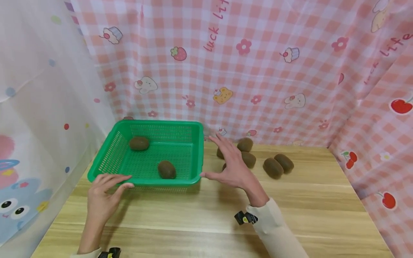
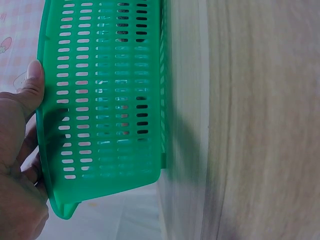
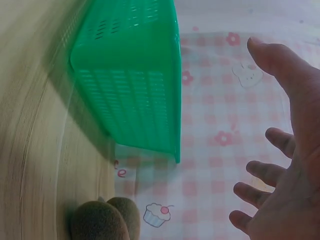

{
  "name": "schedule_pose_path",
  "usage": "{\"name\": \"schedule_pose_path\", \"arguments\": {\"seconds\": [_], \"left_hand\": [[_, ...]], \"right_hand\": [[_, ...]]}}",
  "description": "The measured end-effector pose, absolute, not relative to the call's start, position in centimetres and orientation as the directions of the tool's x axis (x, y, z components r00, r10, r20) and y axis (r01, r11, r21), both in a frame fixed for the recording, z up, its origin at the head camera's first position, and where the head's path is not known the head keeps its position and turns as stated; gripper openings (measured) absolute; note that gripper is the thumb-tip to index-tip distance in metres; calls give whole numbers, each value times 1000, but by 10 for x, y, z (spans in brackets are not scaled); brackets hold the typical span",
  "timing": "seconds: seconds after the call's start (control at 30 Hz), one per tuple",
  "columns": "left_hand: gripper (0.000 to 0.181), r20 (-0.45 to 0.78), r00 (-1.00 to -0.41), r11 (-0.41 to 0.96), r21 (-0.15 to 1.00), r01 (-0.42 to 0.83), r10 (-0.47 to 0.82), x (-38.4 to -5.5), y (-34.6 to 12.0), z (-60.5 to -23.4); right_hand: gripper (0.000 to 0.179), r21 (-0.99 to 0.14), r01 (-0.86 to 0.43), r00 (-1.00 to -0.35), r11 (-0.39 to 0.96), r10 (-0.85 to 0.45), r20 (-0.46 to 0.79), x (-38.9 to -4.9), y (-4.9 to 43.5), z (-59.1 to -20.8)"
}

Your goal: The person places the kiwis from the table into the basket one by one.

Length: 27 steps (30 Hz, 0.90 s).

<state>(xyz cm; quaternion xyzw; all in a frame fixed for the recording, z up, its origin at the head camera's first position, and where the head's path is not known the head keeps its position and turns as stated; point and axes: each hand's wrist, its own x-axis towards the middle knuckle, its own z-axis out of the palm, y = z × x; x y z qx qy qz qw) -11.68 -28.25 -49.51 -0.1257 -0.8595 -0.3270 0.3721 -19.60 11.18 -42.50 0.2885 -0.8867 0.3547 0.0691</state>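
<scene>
A green plastic basket (image 1: 161, 181) with slotted walls stands on the wooden table, two kiwis inside: one kiwi (image 1: 139, 143) at the back left, another kiwi (image 1: 166, 170) near the front wall. My left hand (image 1: 103, 195) pinches the basket's rim by its near left corner; in the left wrist view the thumb (image 2: 33, 85) lies along the rim and the fingers reach over it. Beside the basket's right side, my right hand (image 1: 230, 166) is spread and holds nothing, its thumb tip right by the near right corner. In the right wrist view, its fingers are apart from the basket wall (image 3: 127, 100).
Several kiwis (image 1: 245, 144) lie on the table (image 1: 180, 222) right of the basket, some partly hidden behind my right hand. Further right, two kiwis (image 1: 273, 168) touch side by side. A pink checked cloth (image 1: 193, 71) hangs behind the table, a white curtain (image 1: 48, 89) at left.
</scene>
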Motion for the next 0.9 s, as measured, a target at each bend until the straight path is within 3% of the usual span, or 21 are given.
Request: {"name": "schedule_pose_path", "arguments": {"seconds": [0.3,0.77,0.9], "left_hand": [[35,728,-685,751,468,465,-29,-118,-281,-492],[34,759,-650,739,453,498,-28,-119,-280,-494],[37,747,-664,745,456,488,-23,-117,-279,-494]], "right_hand": [[109,-597,-552,-834,582,-387,393,-196,133,-427],[108,-658,-463,-885,593,-266,383,-191,171,-432],[108,-649,-448,-889,615,-224,401,-189,182,-436]]}}
